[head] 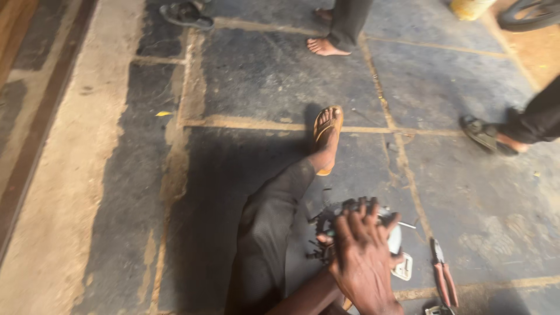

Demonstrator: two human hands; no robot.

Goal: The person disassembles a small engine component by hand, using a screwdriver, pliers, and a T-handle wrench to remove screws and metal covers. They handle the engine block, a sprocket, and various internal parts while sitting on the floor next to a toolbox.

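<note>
At the bottom edge of the view one hand [364, 265], whose side cannot be told, lies palm down with its fingers [357, 219] curled over a round, dark toothed metal part [344, 224] resting on the stone floor [262, 87], just right of the person's outstretched leg [271, 227]. The fingers grip the far rim of the part; a pale, shiny disc face [395, 238] shows past the knuckles. The part is round, so it has no clear long axis, and most of it is hidden under the hand. The other hand is not seen. Touching the part's right side lies a small pale flat plate [403, 267], and near it, further right, red-handled pliers [443, 274] lie with their long axis running toward and away from the viewer, jaws pointing away. The leg points away and slightly right, ending in an orange flip-flop [326, 137]. To the left the dark slabs are open up to a sandy strip [70, 175] along the edge. Farther off stand other people's feet: a bare foot [325, 46] at top, a sandalled foot [484, 135] at right, a loose dark sandal [186, 14] top left. A yellow container [469, 8] and a tyre [531, 13] sit at the top right corner.
</note>
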